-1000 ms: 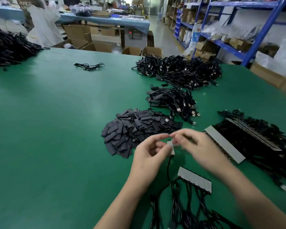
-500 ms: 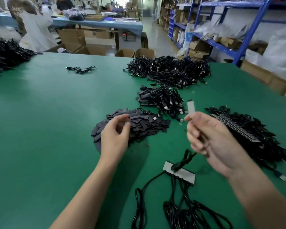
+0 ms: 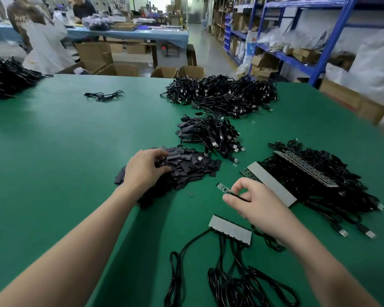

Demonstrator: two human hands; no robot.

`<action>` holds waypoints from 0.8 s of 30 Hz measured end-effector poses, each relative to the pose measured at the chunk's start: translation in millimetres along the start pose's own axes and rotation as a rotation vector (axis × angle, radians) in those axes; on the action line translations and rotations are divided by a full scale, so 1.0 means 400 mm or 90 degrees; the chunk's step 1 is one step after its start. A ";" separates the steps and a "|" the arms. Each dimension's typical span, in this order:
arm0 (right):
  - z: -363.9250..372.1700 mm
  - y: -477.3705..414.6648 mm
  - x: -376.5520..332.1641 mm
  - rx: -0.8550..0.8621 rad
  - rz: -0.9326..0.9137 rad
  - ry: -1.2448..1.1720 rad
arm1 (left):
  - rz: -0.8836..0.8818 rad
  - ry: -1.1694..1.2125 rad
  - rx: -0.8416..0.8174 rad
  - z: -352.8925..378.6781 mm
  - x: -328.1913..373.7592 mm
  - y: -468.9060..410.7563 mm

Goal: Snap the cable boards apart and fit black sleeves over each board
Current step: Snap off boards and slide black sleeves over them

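Observation:
My right hand [image 3: 256, 203] pinches the black cable just behind a small single board [image 3: 223, 188], holding the board above the green table [image 3: 53, 151], pointing left. My left hand [image 3: 145, 168] lies on the heap of flat black sleeves [image 3: 186, 170], fingers curled into the pile; whether it holds one sleeve I cannot tell. Below my right hand lies a grey joined strip of boards [image 3: 231, 229] with black cables [image 3: 231, 282] trailing toward me.
Longer board strips [image 3: 273, 185] rest on a tangle of cables [image 3: 319, 180] at the right. Finished cables are piled behind the sleeves [image 3: 211, 135] and farther back [image 3: 222, 95]. Another cable heap [image 3: 7, 78] sits far left. Boxes and blue shelving [image 3: 297, 41] stand beyond the table.
My left hand let go of the board and moved left onto the sleeve heap. My right hand lifted the snapped-off board, then lowered it and turned it to point left.

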State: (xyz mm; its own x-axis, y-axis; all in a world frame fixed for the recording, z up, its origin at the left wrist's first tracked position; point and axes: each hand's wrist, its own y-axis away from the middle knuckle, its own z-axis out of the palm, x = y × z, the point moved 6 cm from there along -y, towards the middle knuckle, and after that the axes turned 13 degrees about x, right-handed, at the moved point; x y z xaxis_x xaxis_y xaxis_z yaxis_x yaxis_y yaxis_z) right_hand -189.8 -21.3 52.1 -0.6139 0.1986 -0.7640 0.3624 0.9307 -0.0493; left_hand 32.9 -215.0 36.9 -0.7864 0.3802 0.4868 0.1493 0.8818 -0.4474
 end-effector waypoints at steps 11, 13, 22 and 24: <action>0.081 -0.011 0.030 -0.051 0.020 -0.196 | -0.028 0.239 0.153 -0.047 0.005 0.071; 0.088 -0.010 0.037 -0.069 0.033 -0.269 | -0.066 0.418 0.099 -0.050 0.061 0.125; 0.078 -0.008 0.054 -0.077 0.044 -0.401 | -0.050 0.624 -0.108 0.002 0.203 0.302; 0.078 -0.006 0.065 -0.060 0.047 -0.387 | -0.033 0.622 -0.104 -0.002 0.205 0.308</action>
State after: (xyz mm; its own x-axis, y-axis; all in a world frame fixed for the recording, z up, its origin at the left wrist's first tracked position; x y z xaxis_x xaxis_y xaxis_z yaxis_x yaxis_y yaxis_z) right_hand -184.8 -28.0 12.3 -0.0702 0.0784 -0.9945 0.3076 0.9500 0.0531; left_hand -12.8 -75.0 22.2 0.0342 0.3383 0.9404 0.2669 0.9037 -0.3348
